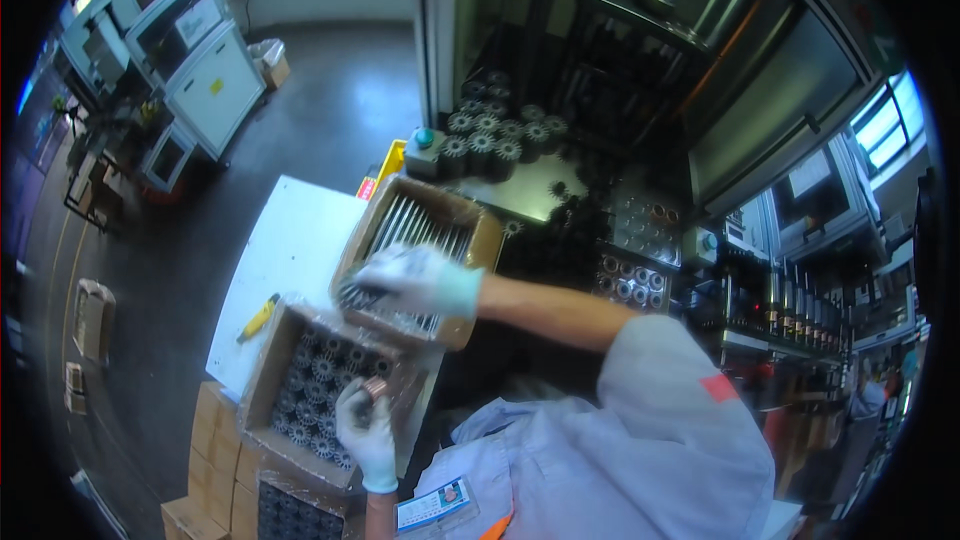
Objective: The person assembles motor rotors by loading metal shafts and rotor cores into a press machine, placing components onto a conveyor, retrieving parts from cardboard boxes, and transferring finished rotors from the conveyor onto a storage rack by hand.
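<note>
No wording can be read anywhere: the badge (433, 505) on the person's chest, a white card with a blue band and a small photo, is too small and blurred. A red label (367, 187) with pale, illegible marks sits on the yellow bin (393, 158). A yellow sticker (216, 87) and a whitish sheet (197, 23) on the left-hand white cabinet (225, 115), and another pale sheet (810, 172) on the right-hand machine (822, 202), are equally unreadable.

Toward eight o'clock from centre, the blurred right hand (418, 278) partly hides the metal pieces (420, 225) beneath. At seven o'clock, the bottom edge crops some dark parts (298, 517).
</note>
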Action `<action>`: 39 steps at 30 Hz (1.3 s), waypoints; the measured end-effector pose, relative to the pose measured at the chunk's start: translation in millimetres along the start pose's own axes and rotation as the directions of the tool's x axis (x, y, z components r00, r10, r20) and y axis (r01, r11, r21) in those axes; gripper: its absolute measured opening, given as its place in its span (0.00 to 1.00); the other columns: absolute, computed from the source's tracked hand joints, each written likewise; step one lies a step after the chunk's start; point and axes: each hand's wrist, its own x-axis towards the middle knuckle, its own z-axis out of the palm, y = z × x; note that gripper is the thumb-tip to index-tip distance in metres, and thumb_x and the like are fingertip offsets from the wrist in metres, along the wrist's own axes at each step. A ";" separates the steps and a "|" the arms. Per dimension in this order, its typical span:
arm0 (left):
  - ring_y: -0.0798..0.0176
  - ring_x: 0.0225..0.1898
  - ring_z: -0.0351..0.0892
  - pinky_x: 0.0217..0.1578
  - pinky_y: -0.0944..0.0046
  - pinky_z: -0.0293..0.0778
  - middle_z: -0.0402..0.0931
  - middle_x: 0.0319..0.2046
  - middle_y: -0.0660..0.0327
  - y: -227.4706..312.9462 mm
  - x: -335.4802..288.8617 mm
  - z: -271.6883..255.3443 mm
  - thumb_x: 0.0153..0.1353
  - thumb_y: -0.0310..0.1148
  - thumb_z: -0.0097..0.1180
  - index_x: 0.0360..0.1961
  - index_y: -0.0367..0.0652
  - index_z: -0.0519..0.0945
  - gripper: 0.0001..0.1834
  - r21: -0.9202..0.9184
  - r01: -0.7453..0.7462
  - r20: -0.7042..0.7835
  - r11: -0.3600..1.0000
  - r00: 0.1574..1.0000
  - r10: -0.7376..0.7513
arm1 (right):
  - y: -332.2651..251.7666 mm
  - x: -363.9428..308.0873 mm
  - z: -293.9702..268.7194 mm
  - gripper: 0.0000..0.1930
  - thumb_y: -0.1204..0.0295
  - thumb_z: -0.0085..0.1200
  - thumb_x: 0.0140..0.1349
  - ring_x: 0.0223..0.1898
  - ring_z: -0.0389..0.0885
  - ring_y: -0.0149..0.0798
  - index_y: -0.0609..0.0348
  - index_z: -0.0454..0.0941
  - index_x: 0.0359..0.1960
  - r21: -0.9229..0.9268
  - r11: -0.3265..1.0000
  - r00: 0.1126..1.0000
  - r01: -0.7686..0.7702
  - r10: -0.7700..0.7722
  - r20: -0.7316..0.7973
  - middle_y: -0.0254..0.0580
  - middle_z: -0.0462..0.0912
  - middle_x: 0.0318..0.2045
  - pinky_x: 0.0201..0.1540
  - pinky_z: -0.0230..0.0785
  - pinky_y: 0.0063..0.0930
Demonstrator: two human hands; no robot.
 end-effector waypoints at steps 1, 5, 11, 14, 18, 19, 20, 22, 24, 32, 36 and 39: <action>0.58 0.53 0.78 0.55 0.61 0.72 0.77 0.52 0.53 13.9 9.3 24.9 0.57 0.18 0.65 0.41 0.34 0.79 0.11 -0.026 -0.018 0.064 0.999 0.998 0.020 | 27.1 -22.3 -23.6 0.19 0.62 0.62 0.58 0.43 0.82 0.46 0.47 0.78 0.52 -0.082 0.993 0.996 -0.085 0.086 0.011 0.41 0.81 0.37 0.41 0.77 0.43; 0.68 0.47 0.78 0.48 0.67 0.76 0.78 0.50 0.58 19.1 20.5 96.3 0.58 0.20 0.66 0.41 0.36 0.79 0.10 0.018 -0.163 0.265 0.986 0.952 0.152 | 121.7 -83.9 -70.9 0.20 0.58 0.63 0.57 0.40 0.82 0.48 0.46 0.77 0.50 -0.327 0.930 0.983 -0.167 0.183 0.018 0.41 0.81 0.36 0.42 0.76 0.44; 0.62 0.47 0.81 0.47 0.64 0.78 0.80 0.49 0.50 37.1 33.5 192.7 0.55 0.19 0.67 0.38 0.32 0.79 0.10 0.038 -0.344 0.505 0.938 0.817 0.279 | 203.6 -137.4 -107.3 0.20 0.58 0.64 0.57 0.46 0.79 0.49 0.43 0.77 0.50 -0.384 0.862 0.929 -0.330 0.370 0.032 0.42 0.79 0.40 0.43 0.75 0.44; 0.65 0.47 0.80 0.46 0.67 0.78 0.80 0.50 0.52 20.6 47.4 222.1 0.57 0.19 0.66 0.40 0.33 0.79 0.10 0.031 -0.249 0.568 0.968 0.801 0.187 | 218.2 -129.3 -121.1 0.21 0.56 0.65 0.56 0.55 0.74 0.45 0.37 0.78 0.52 -0.539 0.817 0.948 -0.205 0.303 0.100 0.40 0.76 0.51 0.54 0.69 0.40; 0.71 0.44 0.80 0.47 0.72 0.78 0.79 0.51 0.57 20.8 77.2 261.1 0.61 0.20 0.65 0.46 0.33 0.78 0.13 -0.104 0.160 0.642 0.982 0.764 -0.056 | 251.6 -143.7 -141.3 0.35 0.55 0.69 0.50 0.58 0.73 0.50 0.40 0.73 0.62 -0.475 0.862 0.968 -0.180 0.069 -0.241 0.46 0.75 0.56 0.63 0.65 0.44; 0.71 0.44 0.80 0.47 0.72 0.78 0.79 0.51 0.57 21.7 85.8 269.2 0.61 0.20 0.65 0.46 0.33 0.78 0.13 -0.101 0.159 0.659 0.982 0.750 -0.054 | 257.2 -149.6 -149.7 0.38 0.54 0.70 0.48 0.58 0.73 0.51 0.44 0.71 0.63 -0.422 0.862 0.926 -0.283 0.129 -0.356 0.47 0.74 0.56 0.64 0.65 0.44; 0.72 0.44 0.80 0.47 0.72 0.78 0.80 0.51 0.57 21.8 92.9 278.2 0.61 0.20 0.65 0.47 0.32 0.78 0.14 -0.133 0.203 0.668 0.970 0.741 -0.064 | 262.6 -156.8 -160.8 0.40 0.56 0.72 0.47 0.59 0.72 0.54 0.53 0.70 0.63 -0.268 0.877 0.816 -0.398 0.206 -0.540 0.52 0.74 0.56 0.63 0.67 0.43; 0.72 0.44 0.81 0.48 0.71 0.79 0.81 0.49 0.58 40.0 109.8 296.2 0.62 0.22 0.66 0.49 0.30 0.78 0.16 -0.081 0.317 0.715 0.945 0.679 -0.167 | 286.4 -172.8 -172.5 0.43 0.61 0.72 0.50 0.61 0.69 0.58 0.61 0.64 0.66 -0.050 0.756 0.436 -0.652 0.320 -0.841 0.59 0.68 0.60 0.66 0.64 0.46; 0.72 0.44 0.81 0.48 0.71 0.79 0.81 0.48 0.58 45.5 126.2 310.4 0.62 0.22 0.66 0.49 0.30 0.78 0.16 -0.110 0.302 0.752 0.947 0.648 -0.119 | 310.5 -177.7 -182.7 0.48 0.59 0.72 0.52 0.66 0.65 0.61 0.63 0.58 0.71 0.196 0.602 0.199 -0.774 0.526 -0.827 0.62 0.61 0.66 0.69 0.61 0.48; 0.72 0.41 0.78 0.44 0.71 0.76 0.81 0.41 0.61 55.2 189.6 359.1 0.62 0.23 0.65 0.46 0.30 0.80 0.12 -0.102 0.105 0.784 0.989 0.620 0.015 | 383.8 -165.0 -198.4 0.39 0.59 0.75 0.46 0.49 0.83 0.50 0.61 0.71 0.59 0.466 0.476 -0.021 -0.746 0.682 -0.731 0.49 0.84 0.47 0.57 0.72 0.39; 0.73 0.31 0.76 0.37 0.70 0.74 0.82 0.31 0.65 71.1 223.0 413.7 0.66 0.26 0.61 0.44 0.33 0.81 0.09 -0.009 -0.248 0.782 0.969 0.602 0.162 | 358.0 -152.5 -236.8 0.38 0.56 0.71 0.49 0.51 0.83 0.49 0.62 0.71 0.59 0.534 0.549 -0.042 -0.643 0.671 -0.740 0.52 0.84 0.48 0.58 0.71 0.39; 0.64 0.30 0.78 0.36 0.64 0.75 0.82 0.33 0.59 83.7 232.0 471.0 0.63 0.26 0.61 0.42 0.38 0.81 0.07 -0.031 -0.624 0.770 0.781 0.483 0.417 | 348.6 -182.8 -277.2 0.37 0.54 0.69 0.51 0.42 0.85 0.46 0.67 0.71 0.56 0.557 0.115 0.133 -0.822 0.991 -0.009 0.51 0.84 0.42 0.44 0.77 0.40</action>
